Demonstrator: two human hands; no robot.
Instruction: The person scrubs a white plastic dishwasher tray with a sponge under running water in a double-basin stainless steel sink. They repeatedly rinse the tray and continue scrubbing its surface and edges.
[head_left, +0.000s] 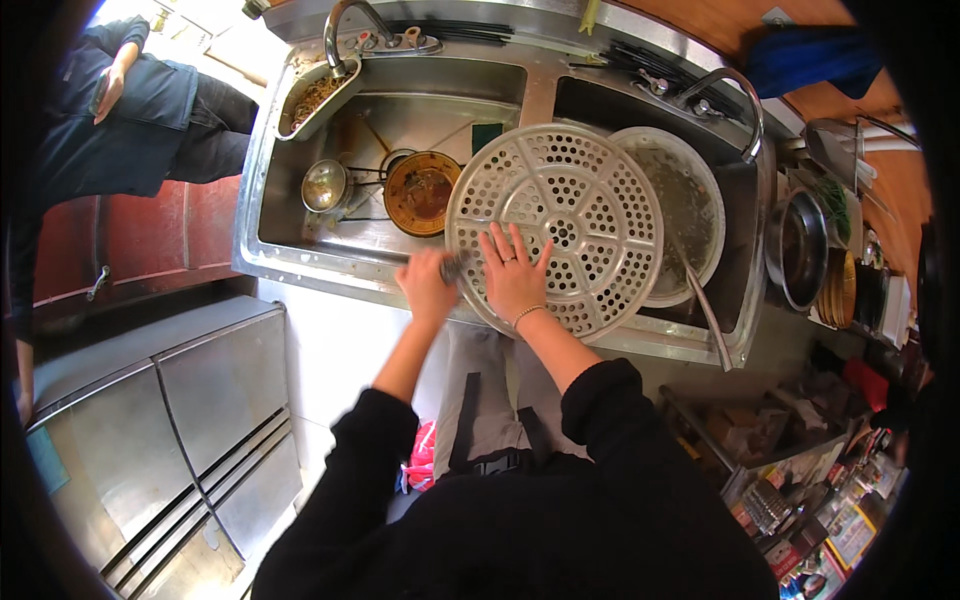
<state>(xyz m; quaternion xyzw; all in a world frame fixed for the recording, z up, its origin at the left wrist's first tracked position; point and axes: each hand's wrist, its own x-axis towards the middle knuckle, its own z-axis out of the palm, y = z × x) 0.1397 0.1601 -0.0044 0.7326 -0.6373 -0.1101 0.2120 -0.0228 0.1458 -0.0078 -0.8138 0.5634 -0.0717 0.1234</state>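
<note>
A round perforated metal steamer tray (555, 161) rests over the middle of the double sink, tilted toward me. My right hand (517, 274) lies spread on its near left part, fingers apart, with a ring and a bracelet on. At the tray's left rim my left hand (426, 285) is closed around a dark scouring pad (453, 268), blurred but seemingly wire. Behind the tray, on the right, a large pale basin (716, 225) of cloudy water shows partly. A ladle-like metal handle (705, 307) leans out over the sink's front edge.
In the left basin sit a brown bowl (422, 193) and a metal bowl (325, 186). A strainer (322, 101) of food scraps fills its corner. Faucets (334, 34) arch behind. A person (139, 112) stands at left. Steel cabinets (217, 352) and a steel pot (796, 247) flank the sink.
</note>
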